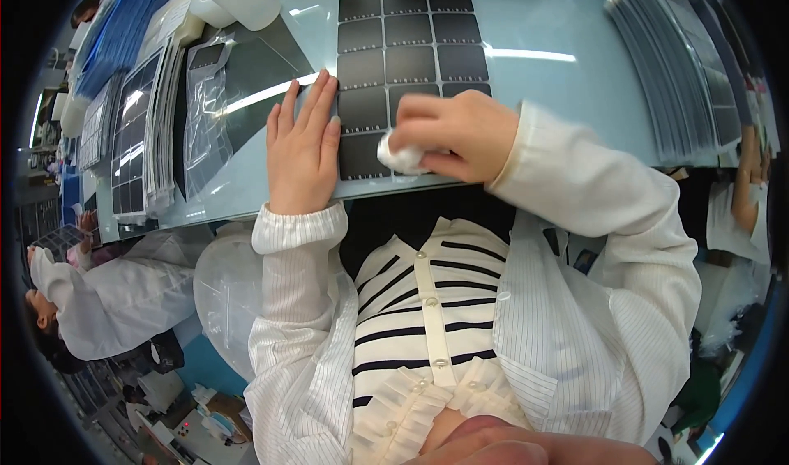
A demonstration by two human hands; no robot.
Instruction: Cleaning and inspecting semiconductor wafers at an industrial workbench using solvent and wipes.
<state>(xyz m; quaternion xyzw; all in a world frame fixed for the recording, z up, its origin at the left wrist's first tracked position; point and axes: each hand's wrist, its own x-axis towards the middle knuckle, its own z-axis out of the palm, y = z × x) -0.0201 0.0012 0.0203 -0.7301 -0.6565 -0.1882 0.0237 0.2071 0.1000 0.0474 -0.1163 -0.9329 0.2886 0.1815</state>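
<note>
One pale blue-green table (575,112) spans the upper frame and bears everything noted below. Upper right: a tall stack of sheets (670,79), edges fanned; a second stack of gridded dark sheets (140,136) stands at the left. Centre top: the work piece, a grid of dark cards (409,65) in three columns, lying flat, with its lower rows partly hidden by the right hand (470,136). Progress (judged): wiping appears to be under way at the lower middle of the grid; the upper cards look evenly dark, but wiped and unwiped cards cannot be told apart, so how much is left is undetermined. Containers: a clear plastic tray (205,124), upper left, is divided into pockets; one dark card (208,56) shows at its top end, and the rest look unfilled, though glare makes this uncertain. Above it, a whitish tub (246,1) is cut by the upper edge; contents not visible. Left hand (302,149): palm down along the grid's left edge, fingers extended and slightly spread, thumb beside the cards; firm contact cannot be confirmed. Right hand: blurred, fingers bent and pinching a white wad (399,154) over the lower cards; exact fingertip placement cannot be told.
</note>
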